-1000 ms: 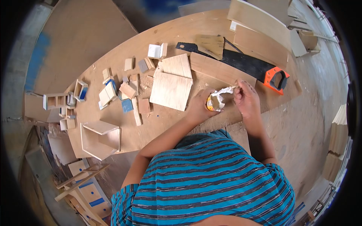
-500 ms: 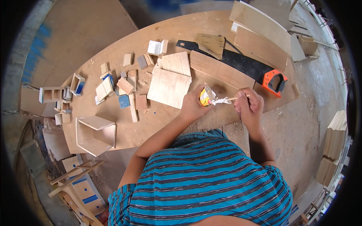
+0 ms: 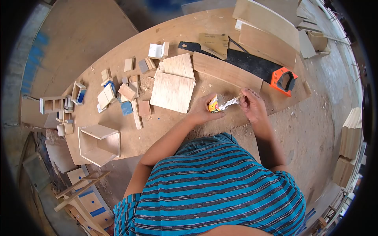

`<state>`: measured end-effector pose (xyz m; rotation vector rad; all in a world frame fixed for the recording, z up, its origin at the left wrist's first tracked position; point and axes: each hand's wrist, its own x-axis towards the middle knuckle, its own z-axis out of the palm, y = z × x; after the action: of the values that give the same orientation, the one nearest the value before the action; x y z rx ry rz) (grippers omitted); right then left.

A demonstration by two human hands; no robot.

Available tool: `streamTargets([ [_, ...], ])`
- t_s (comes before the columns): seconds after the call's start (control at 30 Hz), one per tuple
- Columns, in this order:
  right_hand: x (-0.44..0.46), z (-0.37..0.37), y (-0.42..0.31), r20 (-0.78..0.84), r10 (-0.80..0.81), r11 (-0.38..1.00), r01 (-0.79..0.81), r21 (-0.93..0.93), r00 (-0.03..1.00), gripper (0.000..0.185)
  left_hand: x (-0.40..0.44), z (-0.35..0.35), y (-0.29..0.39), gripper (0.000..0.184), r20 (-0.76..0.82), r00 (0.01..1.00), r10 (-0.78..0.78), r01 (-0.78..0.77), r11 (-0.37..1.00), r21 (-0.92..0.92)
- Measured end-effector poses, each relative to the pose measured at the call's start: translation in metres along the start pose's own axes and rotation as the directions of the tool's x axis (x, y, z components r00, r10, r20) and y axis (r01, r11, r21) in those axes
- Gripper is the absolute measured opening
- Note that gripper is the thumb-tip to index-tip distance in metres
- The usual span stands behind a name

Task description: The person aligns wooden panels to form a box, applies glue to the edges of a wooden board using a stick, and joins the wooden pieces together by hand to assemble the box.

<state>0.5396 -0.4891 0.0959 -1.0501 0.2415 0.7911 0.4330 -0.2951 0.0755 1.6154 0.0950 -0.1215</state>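
My left hand (image 3: 204, 112) is wrapped around a small yellow container (image 3: 214, 104) with a coloured label, its mouth tilted toward the right. Between the fingers of my right hand (image 3: 252, 105) is a thin stick (image 3: 239, 96) thickly coated with a white, paste-like substance (image 3: 229, 103). The coated end reaches to the container's mouth; what is inside the container I cannot make out. Just left of my left hand lie two pale plywood pieces (image 3: 172, 91), one overlapping the other. Beyond both hands is a long wooden board (image 3: 226, 70).
A handsaw with an orange handle (image 3: 283, 82) and a sandpaper sheet (image 3: 214, 44) lie at the back. Several small wood blocks (image 3: 127, 92) and an open wooden box (image 3: 99, 144) stand on the left of the table (image 3: 165, 133). Large boards (image 3: 267, 43) rest at the back right.
My right hand has shifted up and slightly left, its fingers turned higher on the stick. The whole view has moved a little, so the table things appear shifted left.
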Motion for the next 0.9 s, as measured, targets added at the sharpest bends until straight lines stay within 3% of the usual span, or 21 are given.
streamTargets([
  [0.07,0.000,-0.002,0.001,0.011,0.057,0.996,-0.058,0.062,0.998,0.014,0.002,0.004,-0.006,0.044,-0.021,1.000,0.016,-0.017,0.999,-0.031],
  [0.17,0.010,-0.014,0.005,0.099,0.022,0.970,-0.045,0.239,0.995,0.013,0.006,0.008,-0.002,0.050,-0.080,0.996,0.039,-0.032,0.996,0.084],
  [0.2,0.012,-0.012,0.002,0.075,-0.020,0.964,-0.001,0.266,0.997,0.013,0.006,0.008,0.010,0.069,-0.080,0.996,-0.047,0.060,0.985,0.161],
  [0.3,0.013,0.000,-0.015,0.030,-0.129,0.948,0.114,0.298,0.991,0.013,0.007,0.010,0.010,0.095,-0.162,0.918,0.363,-0.233,0.821,0.521],
  [0.33,0.014,0.004,-0.022,0.036,-0.159,0.949,0.142,0.282,0.987,0.014,0.005,0.006,0.010,0.111,-0.141,0.926,0.350,-0.237,0.830,0.505],
  [0.47,0.020,0.024,-0.039,0.146,-0.181,0.974,0.157,0.162,0.972,0.018,-0.036,-0.017,0.024,0.105,-0.202,0.858,0.472,-0.183,0.648,0.739],
  [0.53,0.027,0.036,-0.043,0.212,-0.171,0.984,0.155,0.092,0.962,0.019,-0.072,-0.035,0.011,0.087,-0.297,0.916,0.268,-0.016,0.766,0.643],
  [0.6,0.035,0.056,-0.047,0.259,-0.112,0.993,0.117,-0.002,0.959,0.019,-0.104,-0.043,-0.025,0.068,-0.521,0.852,-0.049,0.161,0.972,0.173],
  [0.63,0.040,0.066,-0.047,0.283,-0.079,0.994,0.097,-0.051,0.956,0.020,-0.115,-0.046,-0.027,0.059,-0.565,0.793,-0.227,0.209,0.973,-0.097],
  [0.67,0.051,0.071,-0.047,0.396,-0.023,0.996,0.056,-0.073,0.918,0.020,-0.123,-0.047,-0.029,0.056,-0.602,0.743,-0.294,0.134,0.946,-0.296],
  [0.73,0.066,0.100,-0.037,0.433,0.039,0.991,0.022,-0.134,0.901,0.022,-0.133,-0.047,-0.012,0.048,-0.623,0.654,-0.430,-0.083,0.777,-0.624],
  [0.83,0.097,0.130,-0.016,0.532,0.144,0.968,-0.006,-0.251,0.835,0.024,-0.129,-0.053,-0.014,0.052,-0.553,0.680,-0.482,-0.305,0.500,-0.811],
  [0.9,0.114,0.146,0.002,0.543,0.198,0.941,-0.002,-0.339,0.816,0.025,-0.123,-0.056,-0.019,0.048,-0.549,0.679,-0.486,-0.335,0.461,-0.822],
])
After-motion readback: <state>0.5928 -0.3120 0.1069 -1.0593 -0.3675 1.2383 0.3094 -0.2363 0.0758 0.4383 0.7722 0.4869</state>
